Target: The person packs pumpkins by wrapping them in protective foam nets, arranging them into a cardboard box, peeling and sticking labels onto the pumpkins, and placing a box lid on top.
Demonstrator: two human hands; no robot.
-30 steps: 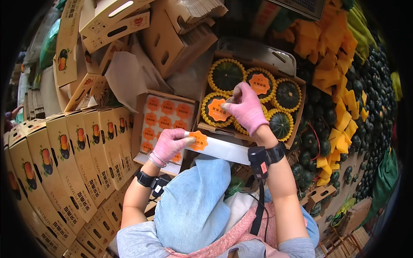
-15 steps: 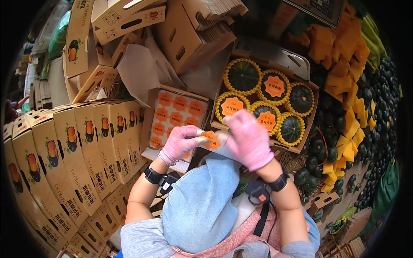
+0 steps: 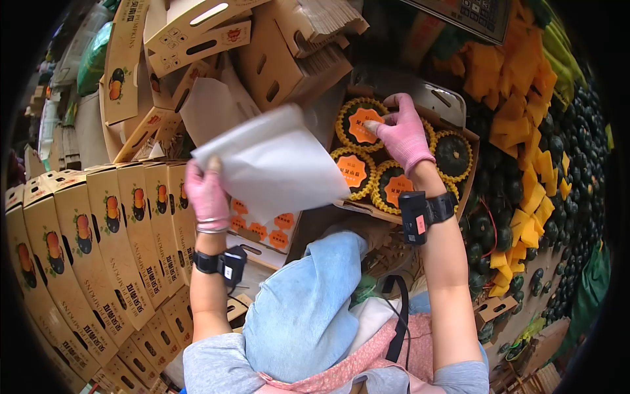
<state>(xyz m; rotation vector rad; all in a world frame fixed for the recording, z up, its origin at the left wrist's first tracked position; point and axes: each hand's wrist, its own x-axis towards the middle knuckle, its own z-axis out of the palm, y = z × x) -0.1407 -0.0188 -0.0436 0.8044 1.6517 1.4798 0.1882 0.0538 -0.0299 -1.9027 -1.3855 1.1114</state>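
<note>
My left hand (image 3: pixel 209 197), in a pink glove, pinches the edge of a white paper sheet (image 3: pixel 279 164), blurred by motion. Under it, sheets of orange stickers (image 3: pixel 259 231) show partly in a shallow box. My right hand (image 3: pixel 405 136), also gloved, is over the carton (image 3: pixel 468 180) of small dark green pumpkins (image 3: pixel 453 156) in yellow foam nets. Its fingers are apart, with the thumb at the edge of an orange sticker (image 3: pixel 359 125) on the upper left pumpkin. Two other pumpkins in front carry stickers too. My right hand covers part of the back row.
Printed pumpkin cartons (image 3: pixel 111 223) stand in a row on the left. Folded and open cardboard boxes (image 3: pixel 282 72) are piled at the back. Loose pumpkins (image 3: pixel 482 230) and orange-yellow foam pieces (image 3: pixel 525 184) lie on the right. A keypad device (image 3: pixel 476 13) is at the top.
The left hand moved left and up, swinging the white sheet over the sticker box. My right hand went from the sheet to the upper left pumpkin, which now bears an orange sticker.
</note>
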